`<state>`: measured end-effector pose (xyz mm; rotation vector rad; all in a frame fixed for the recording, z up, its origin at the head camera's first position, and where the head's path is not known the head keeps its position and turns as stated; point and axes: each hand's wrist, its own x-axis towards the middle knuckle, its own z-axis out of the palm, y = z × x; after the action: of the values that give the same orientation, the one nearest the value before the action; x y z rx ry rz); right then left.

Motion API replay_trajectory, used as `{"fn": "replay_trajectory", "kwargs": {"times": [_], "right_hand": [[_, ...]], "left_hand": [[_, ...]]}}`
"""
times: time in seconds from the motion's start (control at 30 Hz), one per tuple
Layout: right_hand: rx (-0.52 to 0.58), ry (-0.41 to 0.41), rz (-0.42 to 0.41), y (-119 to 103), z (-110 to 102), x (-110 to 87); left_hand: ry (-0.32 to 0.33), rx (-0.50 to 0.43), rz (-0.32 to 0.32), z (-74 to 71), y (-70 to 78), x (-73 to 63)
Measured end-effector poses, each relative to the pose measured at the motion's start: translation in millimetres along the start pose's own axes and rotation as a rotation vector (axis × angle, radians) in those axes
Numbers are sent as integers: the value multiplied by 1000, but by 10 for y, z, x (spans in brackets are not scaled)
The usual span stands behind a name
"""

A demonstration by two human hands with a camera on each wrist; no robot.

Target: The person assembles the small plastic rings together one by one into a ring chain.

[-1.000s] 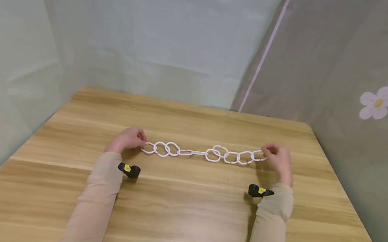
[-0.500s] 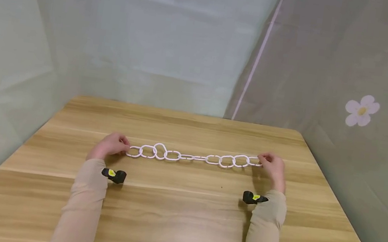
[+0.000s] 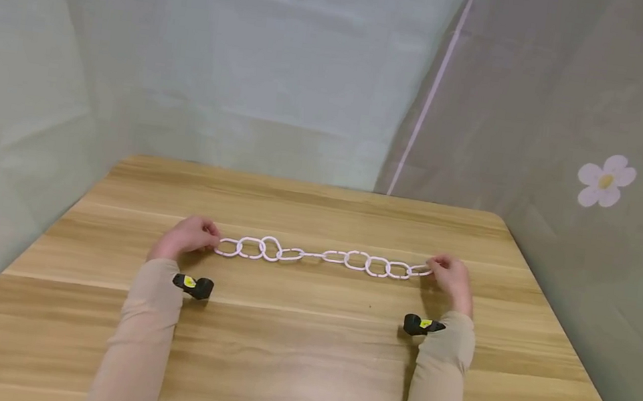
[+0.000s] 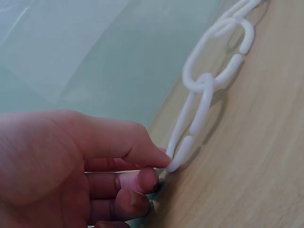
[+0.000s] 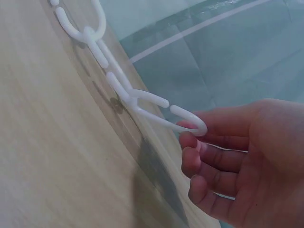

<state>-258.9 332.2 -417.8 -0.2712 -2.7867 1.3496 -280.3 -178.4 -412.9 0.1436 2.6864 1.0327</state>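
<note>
A chain of white plastic links (image 3: 313,255) stretches sideways above the wooden table in the head view. My left hand (image 3: 187,237) pinches the end link on the left between thumb and fingers. In the left wrist view that end link (image 4: 204,107) stands on edge, with a small gap in its side. At the other end, my right hand (image 3: 451,280) pinches the last link. The right wrist view shows this link (image 5: 186,116) tilted, held at its tip, and it too has a gap. Links near the middle appear edge-on.
The wooden table (image 3: 288,370) extends around both forearms. Pale sheets (image 3: 289,69) hang behind it, and a grey curtain with white flowers (image 3: 605,182) hangs on the right. Each sleeve cuff carries a black wrist camera (image 3: 199,287).
My left hand has moved left, away from the right hand. The chain, bunched with overlapping links a second ago, now runs nearly straight. Both hands keep their ends, and the head view has shifted slightly.
</note>
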Motion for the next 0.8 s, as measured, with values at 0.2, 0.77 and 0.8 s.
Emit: {"fn": "replay_trajectory", "kwargs": {"times": [0.2, 0.77, 0.8], "right_hand": [[32, -34, 9, 2, -6, 6], [-133, -65, 21, -38, -46, 75], [-154, -67, 12, -48, -40, 95]], "left_hand": [[-3, -2, 18, 23, 1, 47], [73, -75, 11, -11, 78, 87], [88, -78, 11, -12, 82, 105]]}}
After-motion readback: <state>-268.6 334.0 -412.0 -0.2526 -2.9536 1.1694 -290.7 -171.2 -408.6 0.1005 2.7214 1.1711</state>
